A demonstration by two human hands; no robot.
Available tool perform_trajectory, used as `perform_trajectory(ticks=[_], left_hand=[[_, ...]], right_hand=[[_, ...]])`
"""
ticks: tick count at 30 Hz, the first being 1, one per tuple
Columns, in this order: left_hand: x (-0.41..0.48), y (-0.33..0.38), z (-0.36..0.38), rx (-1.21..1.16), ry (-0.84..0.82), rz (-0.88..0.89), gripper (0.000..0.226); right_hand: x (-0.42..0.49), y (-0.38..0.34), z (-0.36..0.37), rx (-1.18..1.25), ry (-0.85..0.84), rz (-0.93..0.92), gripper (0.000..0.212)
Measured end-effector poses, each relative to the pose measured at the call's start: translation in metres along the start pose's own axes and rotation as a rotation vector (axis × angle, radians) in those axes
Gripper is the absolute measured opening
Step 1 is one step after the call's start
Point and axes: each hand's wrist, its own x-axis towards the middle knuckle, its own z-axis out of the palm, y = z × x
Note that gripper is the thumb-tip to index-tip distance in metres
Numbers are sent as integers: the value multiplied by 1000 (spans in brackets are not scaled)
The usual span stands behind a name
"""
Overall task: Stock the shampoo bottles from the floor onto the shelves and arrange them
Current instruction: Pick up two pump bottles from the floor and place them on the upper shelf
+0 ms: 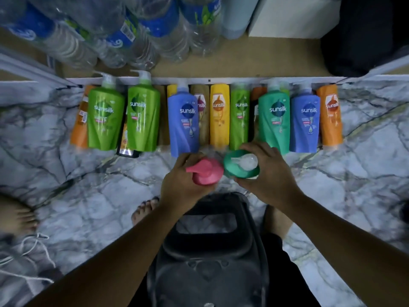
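Gripping one bottle each, both hands work just on the near side of the row of shampoo bottles (183, 120), about level with its middle. The left hand (177, 185) wraps its fingers and thumb round a pink bottle (207, 172). The right hand (270, 176) curls round a green bottle (242, 173) with a white pump head. The two bottles are side by side and almost touching, the pink one toward the row's left end and the green one toward its right end.

Both are seen from the top, so their long axes run up toward the camera and the bodies are hidden below the pumps. Both spouts point toward the row's left end. Each hand holds its bottle from the outer side, knuckles outward. The forearms come in from the near corners and meet in a V short of the row, with the wrists roughly straight.

In the row itself, green, blue, yellow, brown and orange bottles have their caps away from the person, against a white shelf edge (210, 80); whether they stand or lean is unclear. Beyond the row, clear water bottles (124, 34) and a white box (292, 16) sit on the shelf board. On the near side of the row, a dark plastic seat (210, 251) stands on the marble floor (88, 207) between the forearms, with a bare foot (146, 209) beside it.
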Motion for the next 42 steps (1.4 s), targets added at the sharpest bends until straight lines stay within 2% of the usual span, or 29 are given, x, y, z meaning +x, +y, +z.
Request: perform_trajectory(ticks=[5,9,13,19,24,28,34,38,42], left_hand=[[-29,-27,12,21,8,22,73],[-38,-41,12,-28,-64,9,79],[-40,-46,7,-2,-131,56,82],[-37,-48,7,-4,-74,51,81],[-26,-59,8,53,-163,71,81],[-26,-51,-3,13,-167,72,77],[-55,0,-50,-99,-134,20,81],[-86,72,-118,-143,-67,25,82],[-112,153,-196,-156,-29,69,84]], right_hand=[[-20,10,40,-14,-23,3,76],[-33,13,55,-13,-30,1,79],[-39,14,56,43,-133,-29,77],[-36,9,46,69,-156,-45,76],[-36,9,45,47,-203,-34,77],[-36,6,40,14,-214,-26,80],[-64,-39,-2,75,-146,53,81],[-107,-103,-76,148,-38,121,79],[-147,-174,-165,256,62,96,76]])
